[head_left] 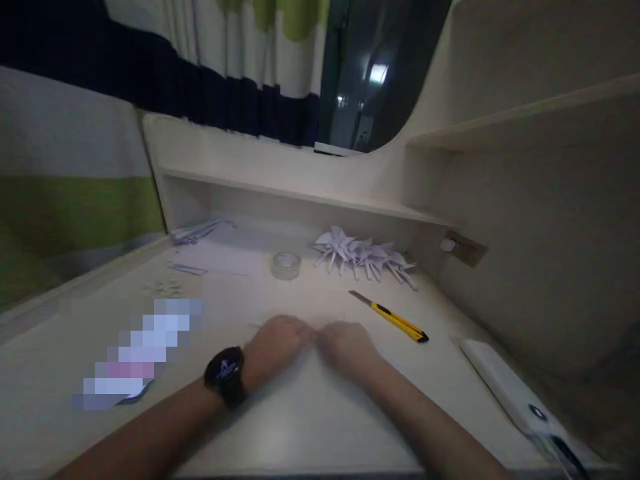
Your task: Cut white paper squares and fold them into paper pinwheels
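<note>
Two hands: both rest low on the pale desk (310,427), knuckles toward the camera, fingertips meeting in the middle
Left hand (274,348): curled loosely, a black wristwatch (226,375) on its wrist; the fingers are bent under, and whether they pinch anything cannot be told in the dim, blurred view
Right hand (345,347): curled the same way, touching the left hand at the fingertips; no gripped thing can be made out, so its hold cannot be told
Utility knife (393,317): yellow and black, blade extended, lying flat on the desk just beyond and to the right of the right hand, apart from it
Folded paper pieces (363,256): a heap of white pointed shapes at the back of the desk, under the low shelf (300,193), well beyond the hands
Tape roll (286,265): clear, lying flat to the left of the paper heap
Paper strips (196,232): a loose white bundle at the back left corner
White device (505,383): long and flat, at the right edge of the desk
Curtain (210,73): white, green and dark blue bands behind the desk
</note>
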{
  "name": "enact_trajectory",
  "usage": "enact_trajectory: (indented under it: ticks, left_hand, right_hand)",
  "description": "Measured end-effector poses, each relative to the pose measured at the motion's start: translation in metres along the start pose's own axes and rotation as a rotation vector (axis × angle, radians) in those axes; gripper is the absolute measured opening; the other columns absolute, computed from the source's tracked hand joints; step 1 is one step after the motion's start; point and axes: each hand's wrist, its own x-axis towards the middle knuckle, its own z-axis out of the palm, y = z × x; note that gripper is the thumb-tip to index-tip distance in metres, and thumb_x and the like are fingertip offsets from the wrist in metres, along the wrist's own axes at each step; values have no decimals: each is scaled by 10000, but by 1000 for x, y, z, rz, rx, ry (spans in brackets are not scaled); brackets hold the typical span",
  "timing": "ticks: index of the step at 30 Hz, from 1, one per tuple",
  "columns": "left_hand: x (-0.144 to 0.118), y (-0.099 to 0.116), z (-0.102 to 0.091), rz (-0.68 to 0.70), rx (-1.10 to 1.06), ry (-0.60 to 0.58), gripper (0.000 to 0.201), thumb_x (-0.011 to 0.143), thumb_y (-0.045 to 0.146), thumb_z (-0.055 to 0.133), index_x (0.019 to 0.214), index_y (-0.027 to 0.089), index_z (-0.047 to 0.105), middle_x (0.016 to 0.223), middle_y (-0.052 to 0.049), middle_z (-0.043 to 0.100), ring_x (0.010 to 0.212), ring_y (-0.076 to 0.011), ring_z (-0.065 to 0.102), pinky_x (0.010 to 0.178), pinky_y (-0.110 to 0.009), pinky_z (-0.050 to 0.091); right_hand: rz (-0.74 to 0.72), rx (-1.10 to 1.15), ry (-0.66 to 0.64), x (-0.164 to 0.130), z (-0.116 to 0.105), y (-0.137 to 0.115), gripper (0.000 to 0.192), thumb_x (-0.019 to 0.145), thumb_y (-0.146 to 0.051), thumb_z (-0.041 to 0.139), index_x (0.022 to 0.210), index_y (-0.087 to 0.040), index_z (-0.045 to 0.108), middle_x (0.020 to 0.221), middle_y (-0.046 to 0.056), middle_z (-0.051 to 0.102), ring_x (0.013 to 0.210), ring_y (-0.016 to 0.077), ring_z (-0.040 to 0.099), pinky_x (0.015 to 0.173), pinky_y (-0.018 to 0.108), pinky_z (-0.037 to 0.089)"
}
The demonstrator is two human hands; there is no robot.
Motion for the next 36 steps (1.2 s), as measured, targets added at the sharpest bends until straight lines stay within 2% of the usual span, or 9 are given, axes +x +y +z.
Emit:
enact_trajectory:
  ticks: [4,12,23,36]
  left_hand:
    - [0,1,0,19,3,25,100,873,159,546,949,166,611,856,-46,672,824,-215,619,756,-359,473]
    - [0,8,-14,-16,-18,26,98,863,156,557,934,161,624,839,-54,669,805,-220,610,738,-364,468]
    - [-1,5,-9,-43,-35,17,131,884,172,530,984,159,615,871,-56,669,829,-223,613,762,-371,472]
    - [0,11,-14,-59,-32,0,132,904,179,476,918,139,600,825,-61,649,790,-213,600,734,-359,476]
  right_hand:
    - [43,25,-10,3,2,-1,163,828,-183,491,883,-165,644,875,87,686,811,175,618,695,237,416]
    - [30,42,90,-1,-3,1,210,879,-248,435,818,-195,630,798,48,678,735,168,616,638,249,382]
    - [40,78,102,0,-1,1,225,889,-281,424,827,-202,626,819,36,683,742,159,621,629,240,371]
    - [43,99,6,3,2,4,180,859,-213,466,882,-202,644,866,45,689,791,179,626,678,250,400]
